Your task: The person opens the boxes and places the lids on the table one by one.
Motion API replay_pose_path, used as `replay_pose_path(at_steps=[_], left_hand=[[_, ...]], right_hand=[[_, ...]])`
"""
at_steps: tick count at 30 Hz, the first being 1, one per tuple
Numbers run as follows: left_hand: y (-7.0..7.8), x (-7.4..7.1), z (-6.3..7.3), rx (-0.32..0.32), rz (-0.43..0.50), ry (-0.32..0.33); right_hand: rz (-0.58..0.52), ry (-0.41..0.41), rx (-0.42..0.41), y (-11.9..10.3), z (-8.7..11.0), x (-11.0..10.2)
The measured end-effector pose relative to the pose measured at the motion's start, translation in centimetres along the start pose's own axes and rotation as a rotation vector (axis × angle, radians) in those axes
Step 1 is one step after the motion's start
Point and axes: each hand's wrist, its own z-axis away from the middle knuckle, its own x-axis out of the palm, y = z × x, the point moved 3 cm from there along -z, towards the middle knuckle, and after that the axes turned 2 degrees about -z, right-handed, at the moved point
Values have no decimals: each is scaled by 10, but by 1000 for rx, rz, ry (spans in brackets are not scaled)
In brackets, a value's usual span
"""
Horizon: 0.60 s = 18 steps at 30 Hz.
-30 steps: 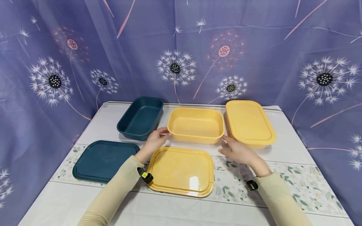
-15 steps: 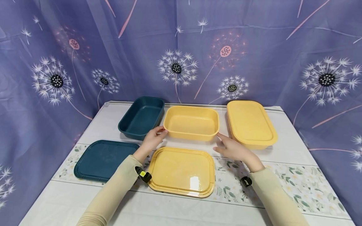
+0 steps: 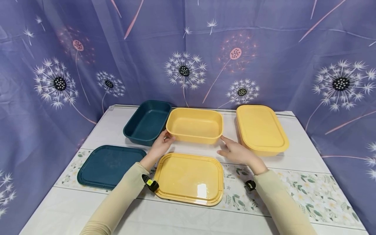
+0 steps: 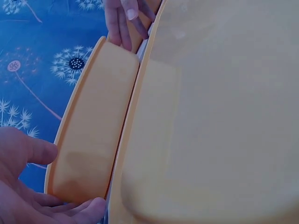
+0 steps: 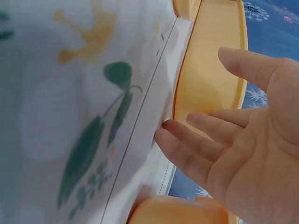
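Midway: unlidded yellow container | left end: left hand, loose | right corner: right hand, spread

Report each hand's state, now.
Left hand: open, touching the lidless yellow box.
Right hand: open, at that box's other end.

The left wrist view's edges cut off the left hand and the yellow lid; in the head view, the left sleeve hides part of the teal lid.
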Motion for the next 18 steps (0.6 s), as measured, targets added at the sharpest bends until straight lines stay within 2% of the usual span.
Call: replay_pose_path(at_steps=[18], left_hand=[[-3,1,-4,3,78,-41]], right_hand=[[4,19,-40,1,-16,-1]])
